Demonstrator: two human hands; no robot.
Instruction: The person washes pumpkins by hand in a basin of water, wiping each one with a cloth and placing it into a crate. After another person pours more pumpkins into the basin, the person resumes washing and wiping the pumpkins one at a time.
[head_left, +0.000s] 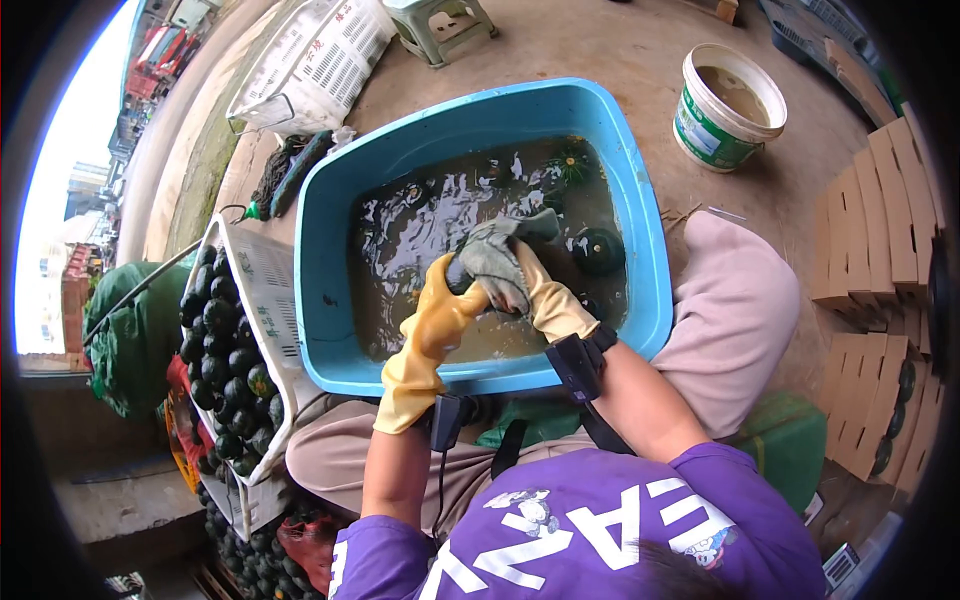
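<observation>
Both my hands wear yellow rubber gloves and meet over a blue plastic tub (330, 180) of murky water. My right hand (535, 290) grips a wet grey cloth (500, 255), which is wrapped around something I cannot make out. My left hand (445, 300) presses against the same bundle from the left; what lies under the cloth is hidden. Dark green round fruits float in the water, one (598, 250) just right of my hands and another (572, 163) near the far side.
A white crate (262, 290) full of dark green fruits stands at my left, more below it. A white crate (320, 60) and a stool (440, 25) lie beyond the tub. A bucket (725, 105) of murky liquid sits far right, cardboard trays (885, 230) beside it.
</observation>
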